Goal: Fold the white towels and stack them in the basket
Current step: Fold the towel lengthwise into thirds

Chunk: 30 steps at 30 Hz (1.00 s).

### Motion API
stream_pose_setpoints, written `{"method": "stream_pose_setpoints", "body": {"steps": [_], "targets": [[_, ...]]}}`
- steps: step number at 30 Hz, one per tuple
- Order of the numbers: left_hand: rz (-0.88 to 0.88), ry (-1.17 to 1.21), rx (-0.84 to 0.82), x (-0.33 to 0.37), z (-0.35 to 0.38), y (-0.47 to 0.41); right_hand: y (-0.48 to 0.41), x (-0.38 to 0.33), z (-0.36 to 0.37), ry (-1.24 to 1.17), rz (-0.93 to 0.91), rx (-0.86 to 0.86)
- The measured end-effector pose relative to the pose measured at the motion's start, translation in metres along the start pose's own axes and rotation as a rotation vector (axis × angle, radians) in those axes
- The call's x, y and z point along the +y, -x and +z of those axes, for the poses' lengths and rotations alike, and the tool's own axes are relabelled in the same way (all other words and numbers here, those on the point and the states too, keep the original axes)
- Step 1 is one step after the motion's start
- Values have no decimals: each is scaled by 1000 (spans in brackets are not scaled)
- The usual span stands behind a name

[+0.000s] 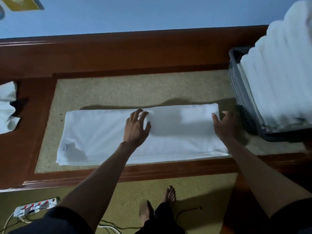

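A white towel (104, 137) lies as a long flat strip on the table's inset mat. My left hand (136, 127) rests near its middle with fingers spread, touching the cloth. My right hand (224, 123) lies open at the towel's right end, fingers apart, holding nothing. At the right stands a grey perforated basket (243, 97) with a tall stack of folded white towels (280, 73) rising well above its rim.
The brown wooden table (118, 56) has a raised back edge against a blue wall. More white towels (7, 107) lie at the left edge. On the floor below are a power strip (36, 207) with cables and my bare feet (170, 195).
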<state>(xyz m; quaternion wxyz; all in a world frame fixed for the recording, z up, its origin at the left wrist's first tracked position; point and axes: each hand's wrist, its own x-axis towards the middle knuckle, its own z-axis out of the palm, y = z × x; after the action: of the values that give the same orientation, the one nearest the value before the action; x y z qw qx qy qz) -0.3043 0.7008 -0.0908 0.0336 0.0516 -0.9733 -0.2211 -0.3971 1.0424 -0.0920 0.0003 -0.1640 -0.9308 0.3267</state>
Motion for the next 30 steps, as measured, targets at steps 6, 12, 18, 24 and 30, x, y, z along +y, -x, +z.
{"method": "stream_pose_setpoints", "body": {"steps": [6,12,18,24,30], "targets": [[61,-109,-304,27,42,-43,-46,-1,5,14,-52,-114],[39,-231,-225,26,63,-37,-5,-20,38,180,-451,232],[63,-261,-189,24,64,-36,42,-16,72,384,-770,-307],[70,-276,-193,25,65,-36,21,37,30,545,-754,-284],[61,-293,-175,28,64,-35,-6,75,-8,536,-454,-156]]}}
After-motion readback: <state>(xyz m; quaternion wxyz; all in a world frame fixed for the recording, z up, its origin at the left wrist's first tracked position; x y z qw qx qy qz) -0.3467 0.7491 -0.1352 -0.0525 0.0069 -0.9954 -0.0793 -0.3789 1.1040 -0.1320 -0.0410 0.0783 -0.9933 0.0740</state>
